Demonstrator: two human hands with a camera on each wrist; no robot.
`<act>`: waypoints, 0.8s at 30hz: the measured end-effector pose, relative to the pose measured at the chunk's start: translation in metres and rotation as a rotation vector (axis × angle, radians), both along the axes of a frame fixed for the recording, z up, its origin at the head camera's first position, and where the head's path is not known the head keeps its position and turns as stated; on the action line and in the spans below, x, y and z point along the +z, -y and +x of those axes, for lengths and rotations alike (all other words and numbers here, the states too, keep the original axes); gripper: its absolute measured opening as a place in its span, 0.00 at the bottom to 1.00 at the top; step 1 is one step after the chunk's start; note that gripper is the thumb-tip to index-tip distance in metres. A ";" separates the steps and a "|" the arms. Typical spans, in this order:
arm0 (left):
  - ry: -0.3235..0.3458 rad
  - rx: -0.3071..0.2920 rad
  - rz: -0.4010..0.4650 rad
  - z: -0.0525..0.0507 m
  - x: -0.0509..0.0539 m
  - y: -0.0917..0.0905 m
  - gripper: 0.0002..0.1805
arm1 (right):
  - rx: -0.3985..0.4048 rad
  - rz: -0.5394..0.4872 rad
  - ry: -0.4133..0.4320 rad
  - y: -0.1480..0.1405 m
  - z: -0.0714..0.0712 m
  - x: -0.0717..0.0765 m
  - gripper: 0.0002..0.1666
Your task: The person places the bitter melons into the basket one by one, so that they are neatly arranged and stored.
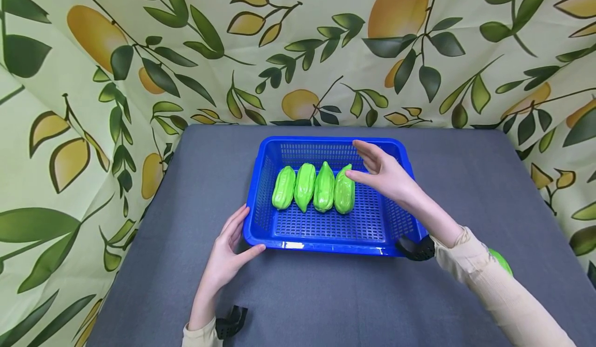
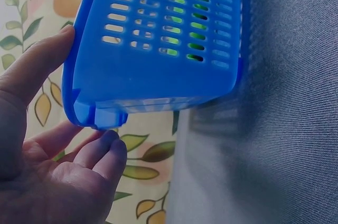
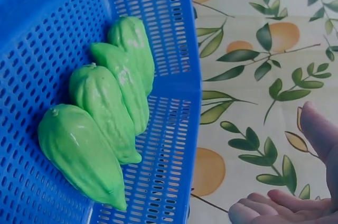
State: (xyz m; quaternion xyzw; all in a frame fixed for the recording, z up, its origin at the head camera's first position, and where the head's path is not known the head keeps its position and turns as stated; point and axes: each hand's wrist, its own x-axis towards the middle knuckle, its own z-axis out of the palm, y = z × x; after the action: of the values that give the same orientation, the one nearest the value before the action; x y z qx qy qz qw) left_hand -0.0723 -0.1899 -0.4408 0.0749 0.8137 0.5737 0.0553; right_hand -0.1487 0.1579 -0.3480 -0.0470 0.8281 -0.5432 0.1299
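Observation:
A blue slotted plastic basket [image 1: 298, 244] sits on the grey tabletop. Several glossy green ridged gourds, like short bitter melons, lie side by side in it; the rightmost gourd [image 1: 344, 192] is nearest my right hand. That right hand [image 1: 384, 174] hovers over the basket's right part, thumb and fingers spread apart and holding nothing. In the right wrist view, a gap separates the hand [image 3: 296, 208] from the gourds [image 3: 82, 152]. My left hand [image 1: 225, 259] touches the basket's near left corner, thumb at the front rim and fingers along the left rim.
Part of another green object [image 1: 502, 261] shows behind my right sleeve, on the table's right side. Leaf-and-fruit patterned cloth [image 1: 298, 52] hangs behind and along the sides of the grey table [image 1: 307, 300]. Black straps [image 1: 231, 322] are on both wrists.

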 end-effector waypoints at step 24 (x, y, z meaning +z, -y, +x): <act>0.012 0.001 0.000 0.000 0.002 -0.001 0.45 | -0.157 -0.050 -0.167 -0.060 0.047 0.010 0.41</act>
State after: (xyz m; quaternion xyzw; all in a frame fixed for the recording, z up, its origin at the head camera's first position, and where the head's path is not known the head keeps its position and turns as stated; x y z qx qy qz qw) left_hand -0.0719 -0.1893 -0.4387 0.0708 0.8135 0.5741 0.0600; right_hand -0.1017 0.2178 -0.3377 -0.0301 0.8235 -0.5663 0.0164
